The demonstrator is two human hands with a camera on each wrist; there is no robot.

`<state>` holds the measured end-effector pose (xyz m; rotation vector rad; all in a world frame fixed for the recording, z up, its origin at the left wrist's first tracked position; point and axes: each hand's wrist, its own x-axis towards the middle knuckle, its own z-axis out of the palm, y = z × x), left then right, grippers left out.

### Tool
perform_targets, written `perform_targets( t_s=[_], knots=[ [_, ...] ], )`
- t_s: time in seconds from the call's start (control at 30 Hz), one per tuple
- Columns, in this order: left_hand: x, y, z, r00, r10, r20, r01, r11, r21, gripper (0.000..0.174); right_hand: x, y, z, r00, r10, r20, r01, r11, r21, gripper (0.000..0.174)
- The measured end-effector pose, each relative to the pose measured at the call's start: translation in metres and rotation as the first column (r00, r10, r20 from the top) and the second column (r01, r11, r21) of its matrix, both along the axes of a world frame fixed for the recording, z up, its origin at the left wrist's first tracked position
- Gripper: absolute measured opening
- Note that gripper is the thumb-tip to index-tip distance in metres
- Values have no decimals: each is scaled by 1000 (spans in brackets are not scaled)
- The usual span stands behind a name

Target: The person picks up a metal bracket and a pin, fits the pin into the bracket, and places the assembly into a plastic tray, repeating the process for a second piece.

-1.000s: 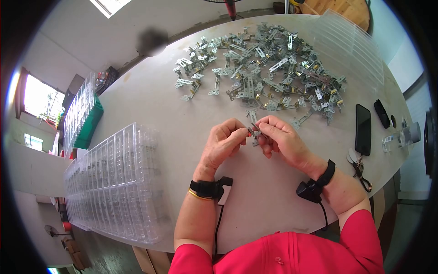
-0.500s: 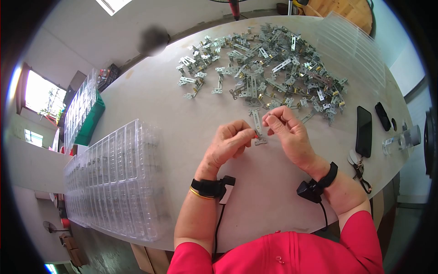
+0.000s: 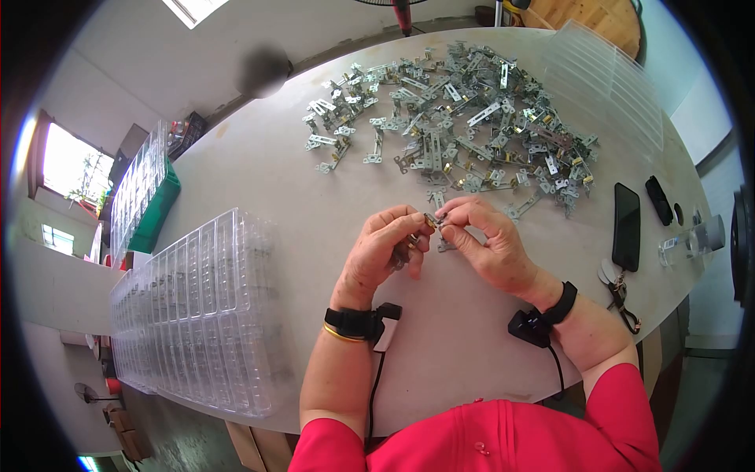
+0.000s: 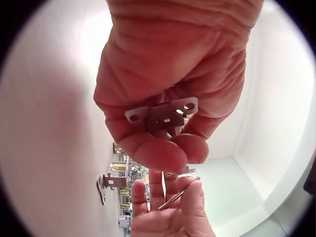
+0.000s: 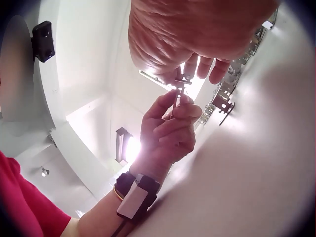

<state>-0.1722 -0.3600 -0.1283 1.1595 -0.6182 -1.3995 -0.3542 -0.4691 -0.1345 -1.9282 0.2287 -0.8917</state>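
Note:
The left hand (image 3: pixel 383 250) curls round a grey metal bracket (image 4: pixel 165 116) with a hole at each end, thumb and fingertips pinching it. Facing it, the right hand (image 3: pixel 497 250) pinches a thin metal piece (image 4: pixel 178 193) between thumb and forefinger; in the right wrist view the two hands' fingertips meet at small metal parts (image 5: pixel 180 85). What that thin piece is, I cannot tell. Another metal bracket (image 3: pixel 442 245) lies on the table just behind the fingertips, partly hidden by the right hand.
A heap of metal brackets (image 3: pixel 487 118) covers the table's far side. Clear compartment trays (image 3: pixel 197 315) are stacked at left, near a green box (image 3: pixel 157 206). A clear lid (image 3: pixel 605 86), phone (image 3: pixel 626 226), keys (image 3: pixel 617 295) and bottle (image 3: pixel 696 234) are at right.
The hands first drew apart, then came together again. The left hand now shows a brass-coloured part at its fingertips and a bracket in the palm.

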Motion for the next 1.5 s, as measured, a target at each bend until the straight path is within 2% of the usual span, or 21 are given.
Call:
perform_targets(
  t_s=[0.07,0.1,0.17,0.3,0.37,0.4,0.47,0.5,0.57,0.67,0.8,0.87,0.9,0.93,1.0,1.07,1.2,1.3,1.33,1.37,1.5],
  knots=[
    [0,0,-2,1000,-21,-20,20,999,-31,30,-1,2,-2,999,32,6,-32,993,114,5],
    [-1,1,-1,1000,-20,-19,19,999,-32,30,-1,4,-3,999,33,7,-33,993,114,5],
    [-4,1,1,995,-22,-94,15,997,-69,37,-1,7,-3,994,82,78,-109,872,478,6],
    [2,0,-6,982,-38,-186,23,996,-85,43,-1,1,0,992,69,107,-119,802,585,8],
    [9,-2,-13,958,-109,-267,52,976,-213,46,-1,-4,-5,988,48,148,-140,684,716,10],
    [8,-3,-15,958,-113,-265,55,975,-215,46,0,-4,-6,988,46,150,-140,686,714,10],
    [0,-5,-11,985,169,44,-150,946,-288,41,2,-5,-5,974,-21,224,-172,568,804,11],
    [-5,-6,-8,985,167,45,-147,945,-291,41,1,-6,-4,974,-22,225,-173,571,803,11],
    [-15,-7,-4,955,275,111,-206,885,-417,37,0,-6,-4,974,-15,226,-186,516,836,11],
    [-11,-6,-9,975,197,104,-135,893,-429,35,1,-4,-6,972,-9,237,-204,479,854,11],
    [-6,-8,-18,970,218,111,-151,888,-434,32,1,-1,-9,969,69,237,-240,476,846,11],
    [-7,-8,-18,955,287,73,-228,869,-439,27,1,2,-5,982,154,113,-177,513,840,12],
    [-7,-7,-17,955,287,74,-227,869,-439,27,2,5,-5,988,142,63,-133,559,818,14],
    [-7,-7,-16,958,286,24,-251,876,-411,25,2,5,-1,988,141,64,-133,559,818,14],
    [-3,-5,-17,958,285,-26,-273,884,-380,24,-2,7,9,981,136,-140,17,651,759,18],
    [2,-4,-20,965,262,35,-234,909,-346,24,-3,5,8,977,134,-164,27,690,723,19],
    [-3,-3,-14,961,277,23,-259,921,-291,25,-4,6,11,974,125,-188,30,754,657,20],
    [-5,-3,-12,958,269,95,-237,937,-257,23,-4,6,10,976,151,-159,-20,783,621,19],
    [-6,-3,-12,943,282,176,-234,940,-250,23,-3,8,11,976,150,-160,-19,783,622,19],
    [-7,-4,-12,922,292,256,-231,942,-243,22,-3,11,14,977,157,-144,-31,773,634,19],
    [-12,-4,-10,889,287,356,-209,948,-241,20,-5,12,16,970,207,-129,-65,727,684,18]
  ],
)
